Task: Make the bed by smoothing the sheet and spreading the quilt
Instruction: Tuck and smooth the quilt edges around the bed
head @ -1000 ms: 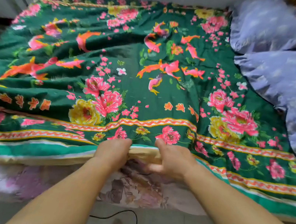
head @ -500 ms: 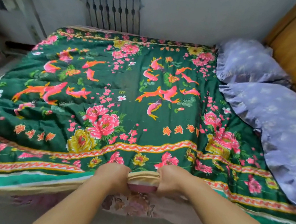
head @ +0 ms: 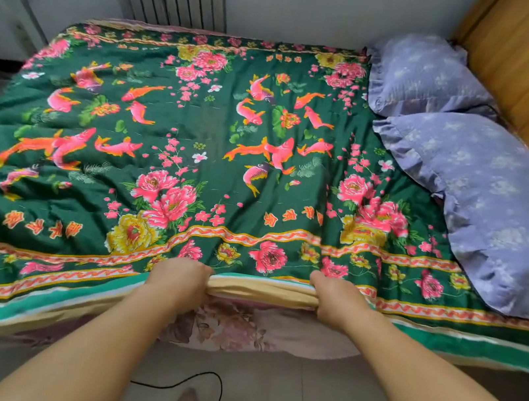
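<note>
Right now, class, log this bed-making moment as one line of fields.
left hand: grips near edge of green floral quilt | right hand: grips same edge | edge bunched between hands | two lilac ruffled pillows: by headboard

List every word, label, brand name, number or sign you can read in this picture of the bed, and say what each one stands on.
None: no readable text shows anywhere.
The dark green quilt with pink flowers and orange fish, gripped at its near edge by the left hand and the right hand, carries pictures only.
The two lilac frilled pillows show only a faint pattern.
</note>
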`<action>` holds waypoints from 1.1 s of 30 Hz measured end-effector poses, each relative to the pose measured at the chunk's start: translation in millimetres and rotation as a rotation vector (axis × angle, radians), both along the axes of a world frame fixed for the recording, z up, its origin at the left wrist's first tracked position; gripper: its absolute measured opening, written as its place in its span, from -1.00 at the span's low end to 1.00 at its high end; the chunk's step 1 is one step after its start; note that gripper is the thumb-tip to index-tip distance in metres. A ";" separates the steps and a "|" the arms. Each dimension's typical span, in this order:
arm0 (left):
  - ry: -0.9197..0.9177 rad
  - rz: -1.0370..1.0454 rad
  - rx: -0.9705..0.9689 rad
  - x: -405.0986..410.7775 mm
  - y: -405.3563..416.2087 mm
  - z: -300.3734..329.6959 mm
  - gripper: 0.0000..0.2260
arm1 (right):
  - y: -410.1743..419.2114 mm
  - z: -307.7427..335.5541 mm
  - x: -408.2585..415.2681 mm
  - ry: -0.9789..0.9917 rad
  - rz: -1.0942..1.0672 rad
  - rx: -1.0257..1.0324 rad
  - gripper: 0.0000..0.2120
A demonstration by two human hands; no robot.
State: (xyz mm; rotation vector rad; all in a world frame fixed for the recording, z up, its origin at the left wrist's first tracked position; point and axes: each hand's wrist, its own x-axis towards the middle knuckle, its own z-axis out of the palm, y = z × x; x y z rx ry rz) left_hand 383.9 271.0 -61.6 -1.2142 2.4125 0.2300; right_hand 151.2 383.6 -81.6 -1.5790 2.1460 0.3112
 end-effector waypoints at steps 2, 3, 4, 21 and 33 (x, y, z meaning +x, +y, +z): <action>-0.018 -0.025 -0.011 1.1 7.7 -1.8 -0.80 | 2.0 6.0 -4.4 -0.007 -0.022 -0.025 -0.83; -0.027 -0.029 -0.009 2.5 10.8 -2.3 -0.80 | 2.1 9.6 -5.9 -0.011 -0.034 -0.039 -0.85; -0.042 -0.028 -0.004 4.7 13.3 -2.4 -0.80 | 2.1 12.4 -6.2 -0.016 -0.033 -0.039 -0.89; -0.166 -0.038 0.070 18.3 30.4 -27.4 -0.75 | 28.0 -23.0 11.3 -0.059 0.021 0.099 -0.91; -0.187 -0.020 0.078 19.6 47.4 -32.6 -0.69 | 41.4 -32.9 6.8 -0.148 -0.024 0.051 -0.82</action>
